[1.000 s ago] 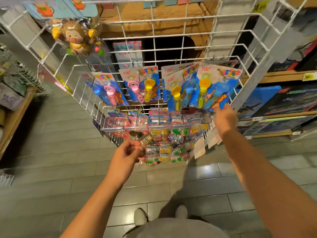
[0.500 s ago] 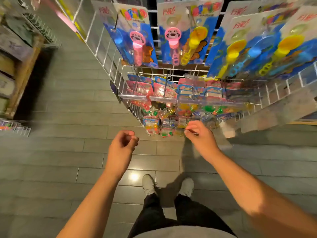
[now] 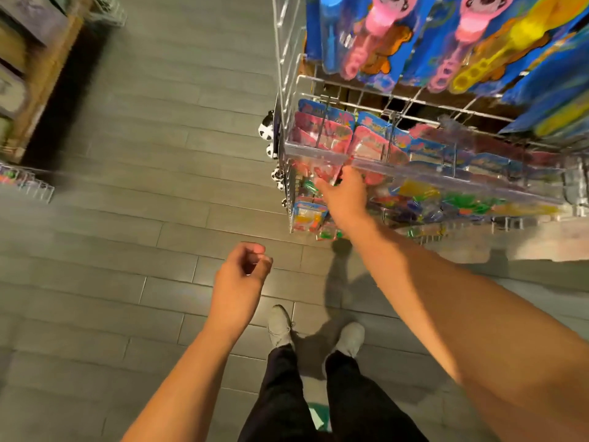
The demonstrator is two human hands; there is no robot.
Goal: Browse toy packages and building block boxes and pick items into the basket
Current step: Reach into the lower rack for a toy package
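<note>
Right hand (image 3: pixel 345 194) has reached the wire rack (image 3: pixel 288 90).

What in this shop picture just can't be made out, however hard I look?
- Head view: the right hand's fingertips, buried among the small toy packs; any grip is unclear.
- The printing on the hanging bubble-wand cards: motion blur smears it, and the top edge cuts them off.
- The green object on the floor, mostly hidden behind the legs.
- A basket: none in view.
- The left hand hangs loosely curled, holding nothing.

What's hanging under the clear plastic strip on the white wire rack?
Under the clear plastic strip, small colourful blister-packed toys hang. The right hand covers some; blur hides details.
</note>
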